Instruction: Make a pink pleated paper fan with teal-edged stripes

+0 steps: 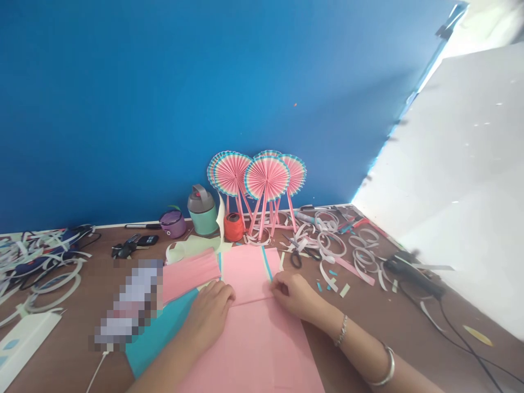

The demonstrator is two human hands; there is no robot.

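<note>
A pink paper sheet [254,338] with a blue edge strip lies on the brown table [82,338] in front of me. My left hand [210,314] and my right hand [297,295] both press down on a fold line across the sheet, fingers curled and pinching the crease. A pleated pink paper [190,273] lies just left of the fold, over a teal sheet [158,335].
Several finished pink paper fans [257,180] on sticks lean against the blue wall. Near them stand a green bottle [202,213], a purple container [172,224] and an orange thread spool [233,226]. Scissors [301,254], paper ring scraps [347,245] and a glue gun [413,273] lie right.
</note>
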